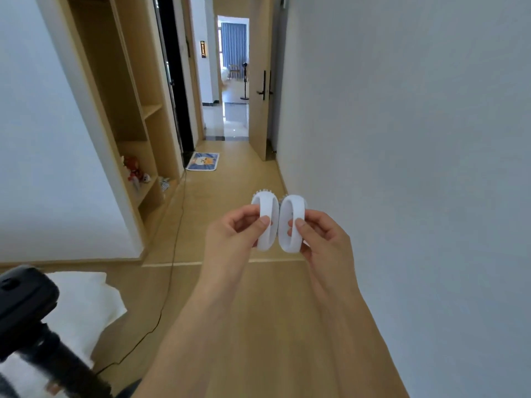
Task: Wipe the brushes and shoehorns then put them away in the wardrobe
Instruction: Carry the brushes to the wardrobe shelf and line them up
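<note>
Each hand, left hand (pixel 234 229) and right hand (pixel 319 235), pinches a white brush (pixel 265 222); carrying stage, likely; open wardrobe (pixel 126 110) shelf next

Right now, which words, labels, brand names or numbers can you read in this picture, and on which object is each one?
None can be read.
Wall sign by the dark doorway: lit orange marks, too small and blurred.
Floor mat: cartoon picture, no legible words.
White brushes: no visible markings.
</note>
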`<action>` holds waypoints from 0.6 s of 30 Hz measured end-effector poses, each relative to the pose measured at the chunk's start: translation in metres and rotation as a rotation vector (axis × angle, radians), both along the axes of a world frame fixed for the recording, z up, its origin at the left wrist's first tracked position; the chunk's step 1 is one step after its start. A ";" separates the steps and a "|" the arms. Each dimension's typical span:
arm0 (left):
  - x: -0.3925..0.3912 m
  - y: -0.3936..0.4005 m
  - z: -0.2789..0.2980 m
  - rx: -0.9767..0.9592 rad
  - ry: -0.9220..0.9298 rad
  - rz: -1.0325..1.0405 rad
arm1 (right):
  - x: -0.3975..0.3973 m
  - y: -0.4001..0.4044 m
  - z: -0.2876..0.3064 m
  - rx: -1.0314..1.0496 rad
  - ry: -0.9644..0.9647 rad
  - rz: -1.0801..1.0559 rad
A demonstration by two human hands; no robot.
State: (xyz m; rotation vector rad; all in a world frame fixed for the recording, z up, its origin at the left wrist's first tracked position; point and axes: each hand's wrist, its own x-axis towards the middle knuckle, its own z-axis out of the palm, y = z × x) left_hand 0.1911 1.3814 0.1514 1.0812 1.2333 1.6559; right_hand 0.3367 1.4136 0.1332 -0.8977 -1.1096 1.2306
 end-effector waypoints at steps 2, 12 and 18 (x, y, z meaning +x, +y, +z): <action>-0.002 0.028 -0.001 -0.002 0.014 0.017 | -0.002 0.031 -0.003 0.005 -0.013 0.013; -0.036 0.199 -0.025 -0.007 -0.014 0.032 | -0.037 0.201 -0.026 0.016 -0.050 -0.006; -0.079 0.327 -0.013 0.004 -0.014 -0.042 | -0.079 0.323 -0.012 0.000 -0.044 -0.056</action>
